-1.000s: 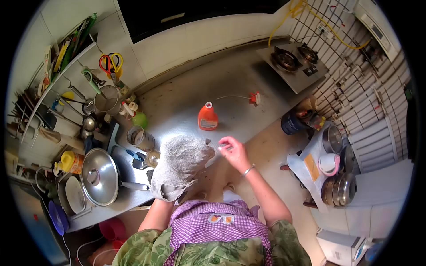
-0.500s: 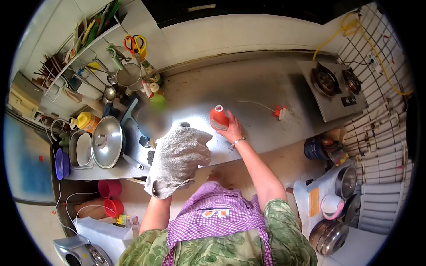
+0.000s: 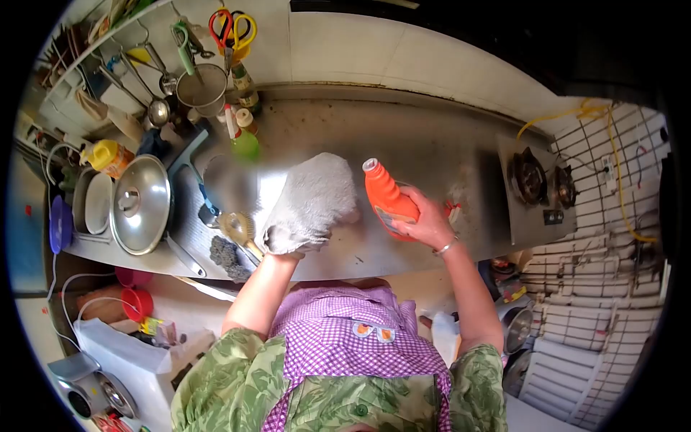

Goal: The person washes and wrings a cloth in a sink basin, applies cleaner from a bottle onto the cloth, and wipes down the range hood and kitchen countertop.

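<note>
In my right hand (image 3: 428, 222) is an orange plastic bottle (image 3: 387, 191), with my fingers wrapped round its body. It is tilted, its bare white-rimmed neck pointing up and left. A light grey cloth (image 3: 313, 198) drapes over my left hand (image 3: 289, 255) and hides the fingers; only a bit near the wrist shows. The cloth is held up over the counter, left of the bottle and apart from it. Partly behind my right hand, a red and white spray trigger (image 3: 453, 209) lies on the metal counter (image 3: 425, 137).
A wooden-handled brush (image 3: 236, 227) and a dark scouring pad (image 3: 227, 258) lie left of the cloth. Farther left stands a large pot lid (image 3: 142, 204). A green spray bottle (image 3: 245, 144) stands at the back; a gas stove (image 3: 536, 187) is on the right.
My right hand has raised the orange bottle and moved it right, tipping it more. The cloth on my left hand has risen and shifted forward. The view has turned, uncovering the brush and pad.
</note>
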Tool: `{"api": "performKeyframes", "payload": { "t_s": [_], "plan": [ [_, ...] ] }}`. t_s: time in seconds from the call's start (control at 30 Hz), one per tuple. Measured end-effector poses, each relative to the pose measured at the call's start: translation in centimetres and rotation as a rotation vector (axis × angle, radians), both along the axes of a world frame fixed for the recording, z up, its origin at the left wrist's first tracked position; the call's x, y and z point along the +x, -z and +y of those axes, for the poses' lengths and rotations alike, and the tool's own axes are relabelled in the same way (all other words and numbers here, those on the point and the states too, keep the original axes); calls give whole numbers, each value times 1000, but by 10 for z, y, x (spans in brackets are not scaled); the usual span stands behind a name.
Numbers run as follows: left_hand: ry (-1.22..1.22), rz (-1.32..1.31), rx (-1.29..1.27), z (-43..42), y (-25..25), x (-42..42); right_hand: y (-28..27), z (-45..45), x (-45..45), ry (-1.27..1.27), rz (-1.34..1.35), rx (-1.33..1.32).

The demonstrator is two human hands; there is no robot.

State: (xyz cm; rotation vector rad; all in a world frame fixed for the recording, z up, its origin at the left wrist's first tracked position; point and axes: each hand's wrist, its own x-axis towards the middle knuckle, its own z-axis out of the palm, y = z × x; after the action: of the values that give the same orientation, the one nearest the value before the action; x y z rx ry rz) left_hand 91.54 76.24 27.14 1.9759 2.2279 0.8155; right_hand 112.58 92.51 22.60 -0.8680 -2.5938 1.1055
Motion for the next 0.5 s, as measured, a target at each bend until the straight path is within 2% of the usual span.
{"api": "performKeyframes", "payload": {
  "t_s": [0.1, 0.17, 0.2, 0.27, 0.5],
  "plan": [
    [26, -5, 50, 23, -35, -4, -44, 9, -3, -107, -259, 123],
    [38, -197, 160, 36, -27, -6, -36, 29, 3, -179, -263, 226],
    [61, -209, 251, 53, 5, -7, -32, 37, 5, -216, -262, 273],
    [62, -182, 318, 66, 28, -5, -37, 46, 2, -282, -306, 284],
    [-39, -100, 63, 84, 52, -3, -44, 74, -15, -388, -487, 304]
  ]
}}
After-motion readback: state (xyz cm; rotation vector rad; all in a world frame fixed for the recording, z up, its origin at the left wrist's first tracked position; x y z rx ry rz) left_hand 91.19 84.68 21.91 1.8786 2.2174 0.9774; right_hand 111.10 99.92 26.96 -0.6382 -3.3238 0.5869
